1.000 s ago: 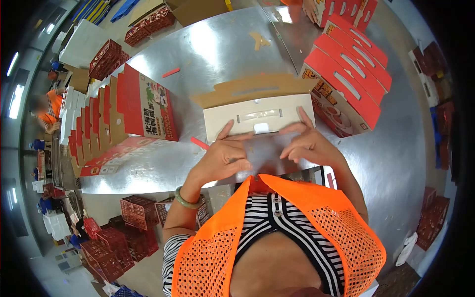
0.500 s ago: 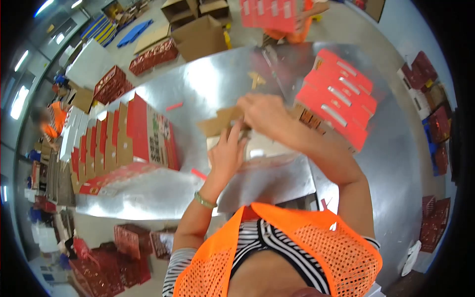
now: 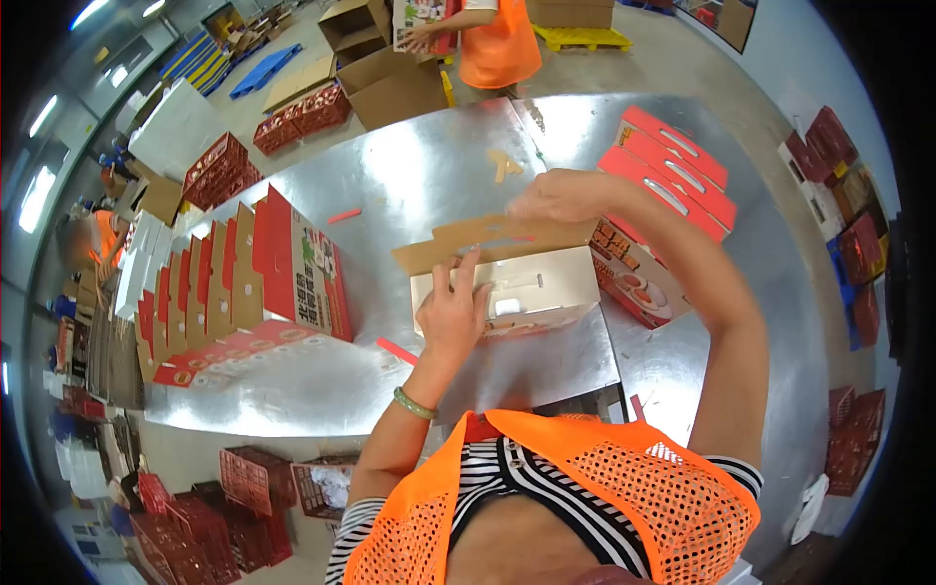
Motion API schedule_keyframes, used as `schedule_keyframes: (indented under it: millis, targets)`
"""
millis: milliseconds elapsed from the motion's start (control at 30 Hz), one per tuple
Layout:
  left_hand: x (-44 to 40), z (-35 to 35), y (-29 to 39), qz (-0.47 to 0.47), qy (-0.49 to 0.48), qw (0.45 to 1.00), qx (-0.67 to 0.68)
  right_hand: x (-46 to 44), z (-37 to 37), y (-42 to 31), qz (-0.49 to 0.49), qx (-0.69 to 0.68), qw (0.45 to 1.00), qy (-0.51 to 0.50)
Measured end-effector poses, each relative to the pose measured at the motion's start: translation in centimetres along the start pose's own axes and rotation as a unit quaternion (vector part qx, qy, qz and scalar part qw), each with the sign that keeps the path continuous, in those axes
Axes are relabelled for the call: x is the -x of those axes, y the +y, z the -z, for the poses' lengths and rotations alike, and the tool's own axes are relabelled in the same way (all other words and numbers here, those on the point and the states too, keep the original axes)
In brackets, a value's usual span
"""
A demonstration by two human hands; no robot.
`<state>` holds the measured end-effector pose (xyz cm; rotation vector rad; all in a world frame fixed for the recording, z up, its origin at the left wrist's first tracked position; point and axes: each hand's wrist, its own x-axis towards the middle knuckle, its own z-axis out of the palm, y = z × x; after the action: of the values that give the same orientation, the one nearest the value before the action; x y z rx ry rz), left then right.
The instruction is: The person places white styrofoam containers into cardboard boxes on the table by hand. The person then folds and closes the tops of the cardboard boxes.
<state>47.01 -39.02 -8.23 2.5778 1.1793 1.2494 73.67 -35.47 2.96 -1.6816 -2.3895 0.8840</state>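
Note:
A carton (image 3: pixel 565 276) with a white upper face and a small slot lies on the metal table in front of me. Its brown cardboard flap (image 3: pixel 429 255) stands up along the far edge. My left hand (image 3: pixel 451 302) rests on the carton's left end, fingers spread, one fingertip reaching the flap. Above the right part of the flap is my right hand (image 3: pixel 561 198), its fingertips smeared by motion, so I cannot see whether it holds anything. Close by on the right stand several red boxes (image 3: pixel 673 180) with handle slots.
On the left, several red-and-brown cartons (image 3: pixel 258 273) stand in a row with raised flaps. Red strips (image 3: pixel 344 215) and a cardboard scrap (image 3: pixel 503 166) lie on the metal table (image 3: pixel 390 185). Beyond the far edge, a person in an orange vest (image 3: pixel 499 49) carries a box.
My right hand has moved right, away from my left hand, uncovering the carton's top and flap. The person across the table has moved left with a box. Fewer red boxes show at right.

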Motion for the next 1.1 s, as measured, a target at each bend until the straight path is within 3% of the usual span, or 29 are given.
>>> schedule_keyframes:
  millis: [100,167,233,333,433,567,633,767,833,1000,1033,1100]
  targets:
    - [1.3,0.0,-0.6,-0.025,0.006,1.0,0.017,1.1,-2.2,-1.8,0.081,0.008,0.996,0.046]
    - [1.4,-0.4,-1.6,-0.126,0.02,0.992,0.02,2.4,-4.2,-2.0,0.107,-0.059,0.99,0.069]
    - [1.8,0.1,-1.4,-0.13,0.02,0.991,0.027,3.5,-7.3,-2.2,0.124,-0.124,0.981,0.09]
    - [2.8,0.0,-1.7,-0.201,0.045,0.977,0.049,5.4,-11.7,-4.0,0.108,0.113,0.943,0.294]
    - [3.1,2.7,-0.3,-0.221,-0.015,0.974,-0.043,4.5,-14.4,-3.8,0.082,0.138,0.927,0.34]
    - [4.8,4.7,-0.7,-0.261,-0.04,0.964,-0.02,4.3,-16.9,-3.6,0.103,0.198,0.907,0.356]
    - [3.3,6.2,-0.3,-0.15,-0.013,0.975,-0.162,4.9,-16.9,-3.9,0.102,0.192,0.899,0.379]
    - [-0.7,6.2,-2.9,-0.177,-0.121,0.963,-0.164,4.9,-16.4,-3.8,0.091,0.188,0.919,0.334]
    - [0.0,4.6,-5.2,-0.158,-0.259,0.952,-0.035,4.7,-16.1,-3.3,0.1,0.16,0.931,0.313]
    - [0.8,4.5,-5.1,-0.182,-0.26,0.947,-0.049,5.9,-17.5,-2.1,0.126,0.181,0.941,0.255]
    - [1.3,4.2,-5.4,-0.179,-0.262,0.947,-0.056,5.9,-17.7,-1.1,0.178,0.181,0.935,0.248]
    - [2.0,4.0,-5.7,-0.177,-0.274,0.943,-0.064,6.4,-16.9,-2.5,0.125,0.2,0.95,0.205]
